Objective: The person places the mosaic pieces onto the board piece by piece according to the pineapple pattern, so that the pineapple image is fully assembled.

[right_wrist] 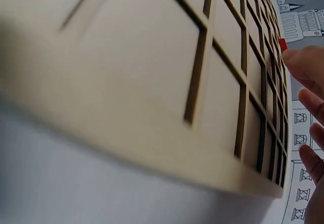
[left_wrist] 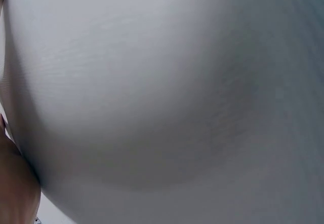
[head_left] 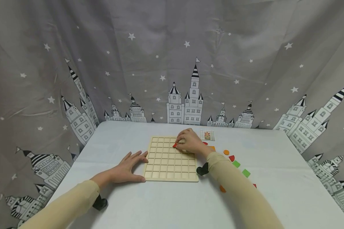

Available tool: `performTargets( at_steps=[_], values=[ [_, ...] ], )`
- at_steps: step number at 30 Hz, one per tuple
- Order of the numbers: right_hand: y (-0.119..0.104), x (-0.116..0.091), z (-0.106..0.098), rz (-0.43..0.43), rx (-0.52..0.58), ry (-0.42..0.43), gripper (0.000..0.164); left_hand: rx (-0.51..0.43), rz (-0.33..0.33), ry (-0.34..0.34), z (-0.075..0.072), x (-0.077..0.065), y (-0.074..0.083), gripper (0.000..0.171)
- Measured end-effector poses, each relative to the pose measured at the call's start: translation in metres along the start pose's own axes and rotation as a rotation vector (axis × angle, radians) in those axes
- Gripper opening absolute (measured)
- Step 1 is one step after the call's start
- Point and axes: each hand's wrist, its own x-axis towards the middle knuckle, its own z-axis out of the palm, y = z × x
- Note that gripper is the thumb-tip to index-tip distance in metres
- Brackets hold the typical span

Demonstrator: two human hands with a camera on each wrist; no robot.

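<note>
A pale wooden grid board point(head_left: 171, 165) with square compartments lies on the white table. My right hand point(head_left: 189, 142) reaches over its far right part and pinches a small red piece point(head_left: 175, 145) between thumb and finger, above the upper compartments. In the right wrist view the red piece point(right_wrist: 283, 44) shows at the fingertips, with the board's dividers point(right_wrist: 200, 75) close to the camera. On the board's left side my left hand point(head_left: 128, 168) rests with fingers spread, its thumb and fingertips touching the edge. The left wrist view shows mostly blurred white surface and a sliver of hand point(left_wrist: 17, 186).
Right of the board lie loose flat pieces, among them an orange circle point(head_left: 226, 152), a red piece point(head_left: 231, 158) and a green square point(head_left: 246, 173). The right forearm partly covers others. A small picture card point(head_left: 207, 135) lies behind. A grey castle-print curtain point(head_left: 149, 63) hangs beyond the table.
</note>
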Motion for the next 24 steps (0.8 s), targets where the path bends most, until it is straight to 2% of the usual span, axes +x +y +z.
performTargets(
  at_steps=[6,14,24],
  values=[
    [-0.0059,0.0079,0.0039,-0.002,-0.014,0.002,0.011,-0.008,-0.003,-0.010,-0.0001,0.0006,-0.0021,0.072],
    [-0.0081,0.0094,0.0062,0.034,0.030,-0.034,0.012,-0.013,-0.015,-0.022,0.0014,0.0021,-0.0019,0.073],
    [-0.0081,0.0077,0.0071,-0.003,0.004,-0.035,0.020,-0.003,0.000,-0.016,0.0000,0.0013,-0.0023,0.074]
  ],
)
